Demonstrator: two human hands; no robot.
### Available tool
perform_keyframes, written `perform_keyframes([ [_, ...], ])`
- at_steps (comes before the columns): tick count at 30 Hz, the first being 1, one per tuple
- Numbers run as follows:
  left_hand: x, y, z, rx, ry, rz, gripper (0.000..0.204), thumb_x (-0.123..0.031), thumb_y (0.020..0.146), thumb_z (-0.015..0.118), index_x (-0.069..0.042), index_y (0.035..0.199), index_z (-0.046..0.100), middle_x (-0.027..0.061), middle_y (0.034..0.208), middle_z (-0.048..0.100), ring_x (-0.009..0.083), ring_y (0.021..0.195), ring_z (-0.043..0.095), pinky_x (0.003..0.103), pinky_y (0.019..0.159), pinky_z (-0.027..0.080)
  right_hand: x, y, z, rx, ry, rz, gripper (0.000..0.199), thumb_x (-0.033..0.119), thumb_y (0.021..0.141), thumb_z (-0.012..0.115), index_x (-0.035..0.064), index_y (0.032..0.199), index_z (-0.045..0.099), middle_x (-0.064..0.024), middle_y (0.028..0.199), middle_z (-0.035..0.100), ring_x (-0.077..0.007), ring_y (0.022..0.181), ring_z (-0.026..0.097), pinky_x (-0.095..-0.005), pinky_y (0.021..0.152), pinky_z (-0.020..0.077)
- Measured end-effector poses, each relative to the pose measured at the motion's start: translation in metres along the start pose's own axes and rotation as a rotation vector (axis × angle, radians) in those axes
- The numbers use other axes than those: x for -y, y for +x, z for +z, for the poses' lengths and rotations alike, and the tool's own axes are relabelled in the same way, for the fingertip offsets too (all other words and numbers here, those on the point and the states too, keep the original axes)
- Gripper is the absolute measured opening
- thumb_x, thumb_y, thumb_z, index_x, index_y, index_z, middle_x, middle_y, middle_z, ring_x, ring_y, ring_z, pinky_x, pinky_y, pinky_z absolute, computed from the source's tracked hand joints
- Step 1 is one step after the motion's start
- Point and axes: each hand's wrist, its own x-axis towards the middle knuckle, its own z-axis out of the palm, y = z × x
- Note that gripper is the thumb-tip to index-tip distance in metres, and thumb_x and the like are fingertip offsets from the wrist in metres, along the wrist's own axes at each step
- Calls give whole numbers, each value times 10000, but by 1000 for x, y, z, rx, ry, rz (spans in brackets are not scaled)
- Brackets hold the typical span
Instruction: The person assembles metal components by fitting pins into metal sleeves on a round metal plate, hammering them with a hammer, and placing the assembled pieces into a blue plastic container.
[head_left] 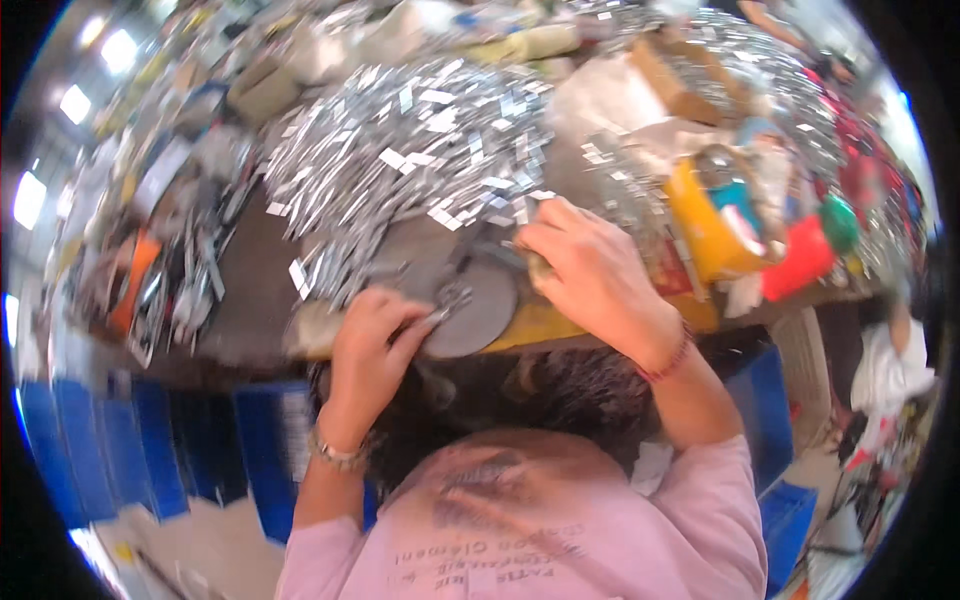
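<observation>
A large heap of small, shiny metal strips (pixel 420 140) covers the middle of the worktable. At its near edge, close to me, is a round grey disc (pixel 490 315) with a few small metal bits on it. My left hand (pixel 370 340) is at the disc's left side, thumb and fingers pinched on a small silvery piece (pixel 437 316). Beyond the disc to the right, my right hand (pixel 600 280) is closed, its fingers curled at the edge of the heap. A shiny piece shows at its fingertips, but blur hides what exactly it holds.
Hand tools and an orange-handled item (pixel 140 275) lie at the left. On the right stand a yellow container (pixel 705 220), a red one (pixel 800 262) and a cardboard box (pixel 685 80) with more strips. Blue bins (pixel 100 440) sit below the table edge.
</observation>
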Motion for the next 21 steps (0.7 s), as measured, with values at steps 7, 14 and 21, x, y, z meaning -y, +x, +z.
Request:
perform_keyframes([
  [7, 1, -15, -4, -31, -28, -67, 175, -48, 884, 853, -34, 1051, 804, 98, 975, 671, 266, 910, 660, 366, 796, 523, 38, -23, 44, 134, 37, -154, 112, 17, 851, 704, 73, 947, 715, -100, 974, 621, -322, 982, 654, -460, 842, 561],
  [14, 0, -13, -5, -21, 25, -57, 189, -55, 873, 856, -36, 1054, 807, 90, 967, 665, 266, 923, 651, 368, 803, 517, 38, -23, 57, 48, 87, -122, 42, 38, 854, 717, 66, 868, 689, -96, 932, 615, -319, 929, 662, -454, 830, 561],
  [21, 3, -10, -3, -33, -35, -66, 170, -84, 858, 865, -46, 1013, 807, 97, 935, 687, 311, 913, 668, 411, 803, 523, 35, -16, 58, 34, 78, -159, 27, 46, 857, 727, 64, 861, 706, -97, 941, 639, -315, 937, 673, -445, 832, 569],
])
